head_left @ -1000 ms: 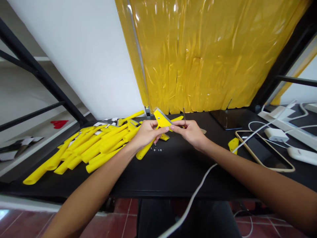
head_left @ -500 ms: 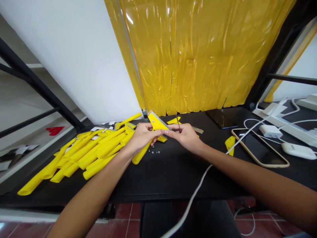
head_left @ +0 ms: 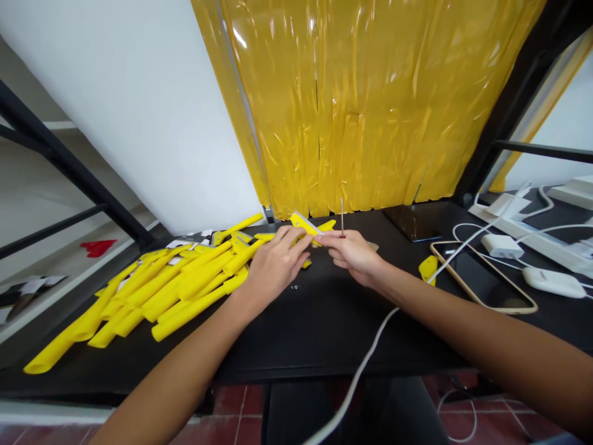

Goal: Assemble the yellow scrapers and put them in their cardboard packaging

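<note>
Yellow scraper [head_left: 302, 224], above the table [head_left: 324, 330] between the two hands. The left hand [head_left: 278, 262] curves over its near side; whether it grips cannot be told. The right hand [head_left: 353, 252] holds a screwdriver [head_left: 341, 217], shaft upright, fingertips at the scraper's corner. Yellow handles [head_left: 185, 287] lie piled at left.

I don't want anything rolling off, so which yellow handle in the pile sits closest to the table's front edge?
The leftmost yellow handle: its hollow end comes closest to the front edge of the table, while the other handles end farther back.
</note>
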Demonstrator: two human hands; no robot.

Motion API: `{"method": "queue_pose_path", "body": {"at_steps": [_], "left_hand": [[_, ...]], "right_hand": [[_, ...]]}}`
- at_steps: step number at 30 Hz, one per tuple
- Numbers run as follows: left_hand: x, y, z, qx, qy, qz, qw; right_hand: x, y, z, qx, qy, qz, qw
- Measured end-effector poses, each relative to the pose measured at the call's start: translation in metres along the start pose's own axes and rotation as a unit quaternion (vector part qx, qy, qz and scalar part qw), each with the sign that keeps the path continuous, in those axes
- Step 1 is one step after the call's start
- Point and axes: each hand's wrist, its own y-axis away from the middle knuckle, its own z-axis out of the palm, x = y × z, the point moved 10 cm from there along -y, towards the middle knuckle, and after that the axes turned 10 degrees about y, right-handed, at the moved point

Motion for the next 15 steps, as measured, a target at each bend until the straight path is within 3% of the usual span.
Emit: {"method": "queue_pose_path", "body": {"at_steps": [4,9,12,15], "left_hand": [[0.000,0.001,0.005,-0.011,-0.028,0.020,0.999],[-0.010,0.005,-0.003,0.038,-0.004,-0.008,0.999],[-0.024,0.008,-0.010,0.087,0.074,-0.066,0.991],[-0.048,0.012,-0.011,0.130,0.196,-0.174,0.956]], "right_hand": [[-0.006,0.003,0.004,-0.016,-0.027,-0.001,1.000],[-0.018,0.010,0.018,-0.072,-0.017,-0.029,0.997],[-0.025,0.013,0.023,-0.096,-0.001,-0.045,0.994],[-0.029,0.013,0.024,-0.102,0.016,-0.054,0.993]]}}
